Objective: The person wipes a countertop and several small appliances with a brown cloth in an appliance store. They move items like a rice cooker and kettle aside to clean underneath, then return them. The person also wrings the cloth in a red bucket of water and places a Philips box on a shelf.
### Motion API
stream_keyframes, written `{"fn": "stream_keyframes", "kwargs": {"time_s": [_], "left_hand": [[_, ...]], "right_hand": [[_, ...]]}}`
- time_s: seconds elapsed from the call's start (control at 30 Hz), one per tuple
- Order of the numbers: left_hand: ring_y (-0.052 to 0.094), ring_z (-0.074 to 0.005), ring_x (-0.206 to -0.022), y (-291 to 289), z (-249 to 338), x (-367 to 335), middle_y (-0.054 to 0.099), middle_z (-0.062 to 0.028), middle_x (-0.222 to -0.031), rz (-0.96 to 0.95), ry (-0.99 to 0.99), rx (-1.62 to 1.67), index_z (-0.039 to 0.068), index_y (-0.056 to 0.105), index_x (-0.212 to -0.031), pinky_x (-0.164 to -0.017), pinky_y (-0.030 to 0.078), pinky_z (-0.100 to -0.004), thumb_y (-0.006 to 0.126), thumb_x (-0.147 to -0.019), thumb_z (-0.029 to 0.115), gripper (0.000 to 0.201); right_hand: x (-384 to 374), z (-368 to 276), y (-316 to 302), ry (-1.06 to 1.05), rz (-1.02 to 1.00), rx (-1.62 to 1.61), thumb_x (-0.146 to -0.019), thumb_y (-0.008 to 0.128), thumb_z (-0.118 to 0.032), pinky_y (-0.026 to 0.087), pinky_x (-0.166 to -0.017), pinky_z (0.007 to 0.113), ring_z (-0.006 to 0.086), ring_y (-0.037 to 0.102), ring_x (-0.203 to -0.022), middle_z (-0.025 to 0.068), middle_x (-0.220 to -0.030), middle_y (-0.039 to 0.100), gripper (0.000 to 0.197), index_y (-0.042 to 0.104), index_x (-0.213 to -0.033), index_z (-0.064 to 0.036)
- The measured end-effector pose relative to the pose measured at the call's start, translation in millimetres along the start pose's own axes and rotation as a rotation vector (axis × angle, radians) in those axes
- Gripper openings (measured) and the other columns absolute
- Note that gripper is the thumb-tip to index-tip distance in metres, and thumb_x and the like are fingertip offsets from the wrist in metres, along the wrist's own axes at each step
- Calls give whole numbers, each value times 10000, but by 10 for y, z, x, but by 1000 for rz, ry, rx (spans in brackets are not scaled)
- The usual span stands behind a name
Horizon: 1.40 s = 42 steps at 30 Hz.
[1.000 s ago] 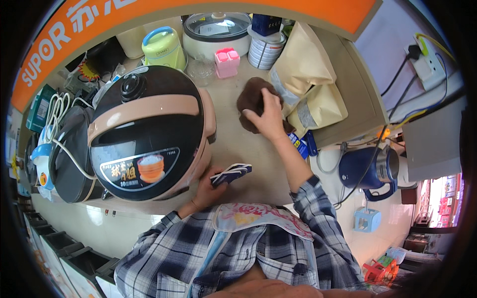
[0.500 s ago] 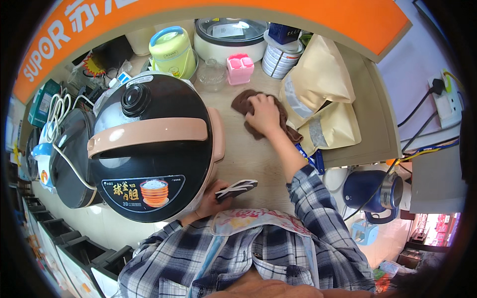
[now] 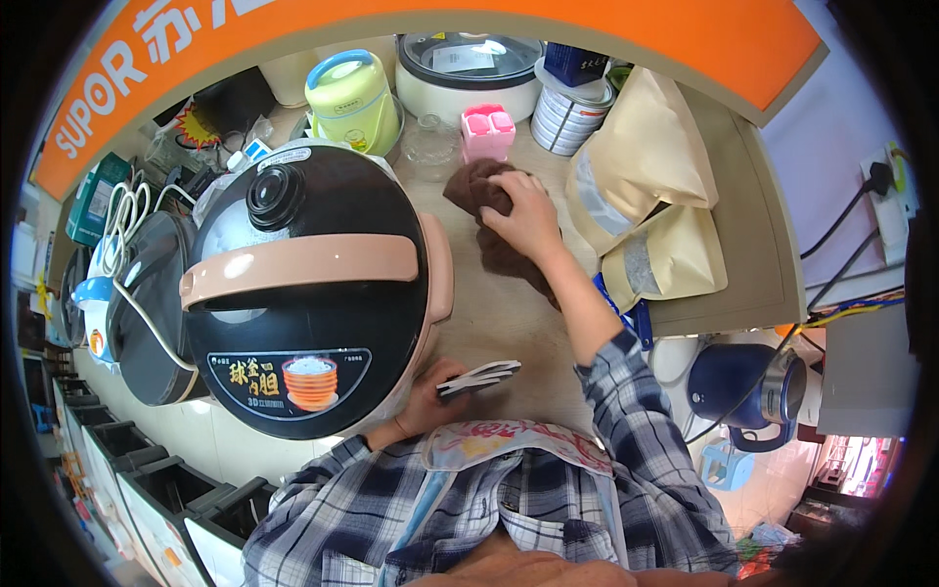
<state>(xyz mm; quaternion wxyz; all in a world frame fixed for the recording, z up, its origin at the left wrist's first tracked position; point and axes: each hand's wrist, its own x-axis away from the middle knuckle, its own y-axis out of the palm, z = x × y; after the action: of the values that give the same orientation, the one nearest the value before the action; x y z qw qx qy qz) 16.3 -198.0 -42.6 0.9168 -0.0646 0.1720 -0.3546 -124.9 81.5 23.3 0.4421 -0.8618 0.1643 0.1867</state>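
head view: right hand (image 3: pixel 525 217) is grasping the crumpled brown fabric cloth (image 3: pixel 503 252), now shifting left from tan paper pouches (image 3: pixel 641 157), nearer the pink boxy container (image 3: pixel 487 135); wiping is probably reaching farther left. left hand (image 3: pixel 428 399) is gripping thin dark-and-white flat pieces (image 3: pixel 481 378), near side.

I count one left hand (image 3: pixel 427 406) and one right hand (image 3: pixel 525 220), both my own. I find one brown cloth (image 3: pixel 502 254). I record several cards (image 3: pixel 481 377), their exact number not discernible. I further count one black-and-pink rice cooker (image 3: pixel 303 313), one green pail (image 3: pixel 350 106), one glass-lidded pot (image 3: pixel 465 99), one pink container (image 3: pixel 486 144), one tin (image 3: pixel 567 124), one dark blue box (image 3: pixel 575 64), two tan paper bags (image 3: pixel 648 147), one blue kettle (image 3: pixel 738 382) and one black plug (image 3: pixel 879 178).
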Motion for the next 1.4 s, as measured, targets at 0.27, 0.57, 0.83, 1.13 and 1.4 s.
{"fn": "stream_keyframes", "kwargs": {"time_s": [0.27, 0.57, 0.83, 1.13, 1.4], "left_hand": [[591, -289, -819, 5, -134, 28, 606, -113, -917, -14, 30, 11, 32, 605, -1050, -704, 465, -365, 726, -757, 10, 318], [584, -280, -814, 18, 38, -30, 587, -118, -902, 63, -4, -52, 34, 587, -1046, -715, 467, -344, 676, -731, -37, 335], [573, -176, -907, 69, 349, 255, 565, -86, -1004, 220, -169, 315, 13, 547, -1142, -807, 466, -283, 653, -761, -50, 401], [572, -125, -929, 0, 648, 682, 569, -60, -1069, 319, -402, 504, 1, 535, -1147, -825, 471, -258, 647, -822, 18, 345], [584, -144, -954, 201, 845, 1096, 575, -67, -1072, 539, -317, 424, 0, 514, -1169, -848, 493, -276, 649, -792, -13, 400]], "right_hand": [[-47, 199, 248, -28, -255, 274, -629, 764, -439, 364, -955, 520, 302, 441, -1225, 40, -1350, 499, 670, 599, -1236, -208], [430, -38, 260, -274, -377, 8, -611, 743, -232, 388, -943, 439, 252, 487, -1144, -13, -1237, 591, 440, 689, -1046, -208], [1087, -422, -9, -249, -424, -28, -610, 709, -206, 388, -937, 438, 270, 495, -1129, -7, -1198, 607, 358, 704, -966, -182], [1479, -594, -168, -366, -461, -119, -598, 743, -178, 389, -922, 415, 265, 504, -1114, -8, -1163, 624, 321, 703, -916, -185], [1817, -1005, 52, -591, -554, -228, -642, 759, -280, 381, -869, 384, 198, 514, -1056, -58, -1066, 646, 279, 697, -904, -208]]}}
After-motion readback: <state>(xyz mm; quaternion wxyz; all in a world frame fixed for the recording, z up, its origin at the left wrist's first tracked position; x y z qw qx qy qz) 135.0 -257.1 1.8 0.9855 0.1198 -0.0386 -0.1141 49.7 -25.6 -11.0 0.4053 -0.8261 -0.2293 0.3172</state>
